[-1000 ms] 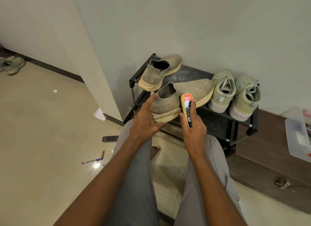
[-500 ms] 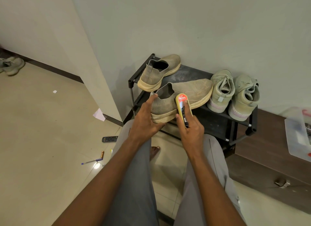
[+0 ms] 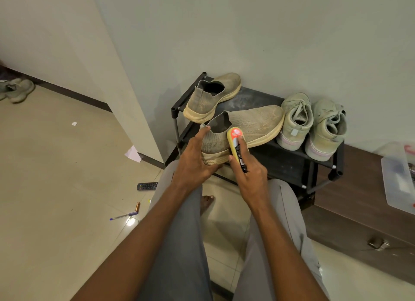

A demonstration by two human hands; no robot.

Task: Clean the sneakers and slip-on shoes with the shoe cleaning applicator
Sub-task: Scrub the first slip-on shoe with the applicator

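At the front left corner of the shoe rack [image 3: 289, 164], the left hand [image 3: 193, 164] cupped the slip-on shoe [image 3: 247, 128] by its heel, apparently steadying it, while the right hand [image 3: 249, 177] clasped the applicator [image 3: 235, 143] against its side.

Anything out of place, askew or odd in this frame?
Yes, floor clutter: a remote, a pen, a battery and paper scraps lie loose on the tiles. On the rack, the held slip-on sits askew across it, its heel past the front edge in the left hand. No spill shows.
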